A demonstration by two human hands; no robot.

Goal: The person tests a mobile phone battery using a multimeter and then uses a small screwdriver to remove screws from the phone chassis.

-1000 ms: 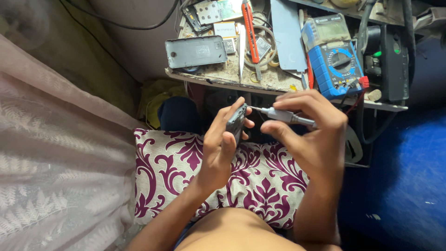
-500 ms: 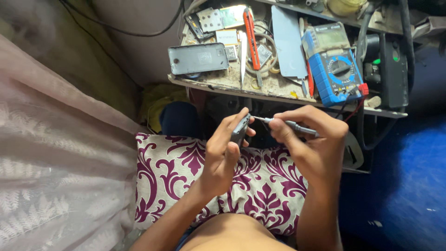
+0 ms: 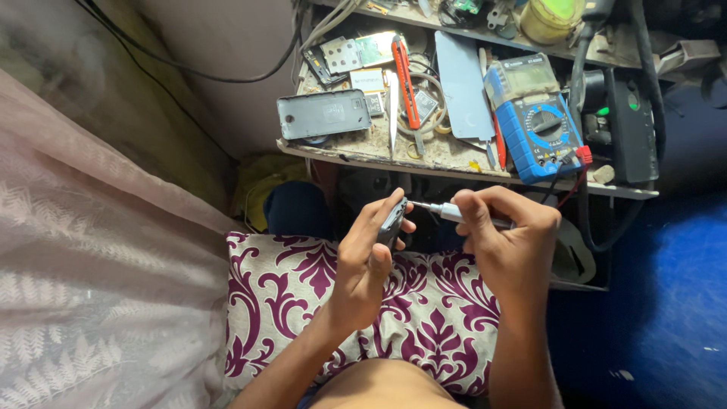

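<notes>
My left hand (image 3: 369, 261) grips a small dark phone (image 3: 391, 222) held on edge above a purple-and-white patterned cushion (image 3: 303, 303). My right hand (image 3: 503, 238) holds a thin silver screwdriver (image 3: 447, 211), and its tip points left at the top of the phone. Both hands hover just below the front edge of a cluttered wooden bench (image 3: 363, 151).
On the bench lie a grey phone back (image 3: 323, 115), a blue multimeter (image 3: 535, 120), an orange-handled cutter (image 3: 404, 70), a bluish flat panel (image 3: 460, 83), circuit boards and tweezers. A black box with cables (image 3: 632, 125) stands at the right. A pale lace curtain (image 3: 91, 288) fills the left.
Both hands have shifted slightly lower and rightward in view with the phone and screwdriver still held. The screwdriver tip stays at the phone's top.
</notes>
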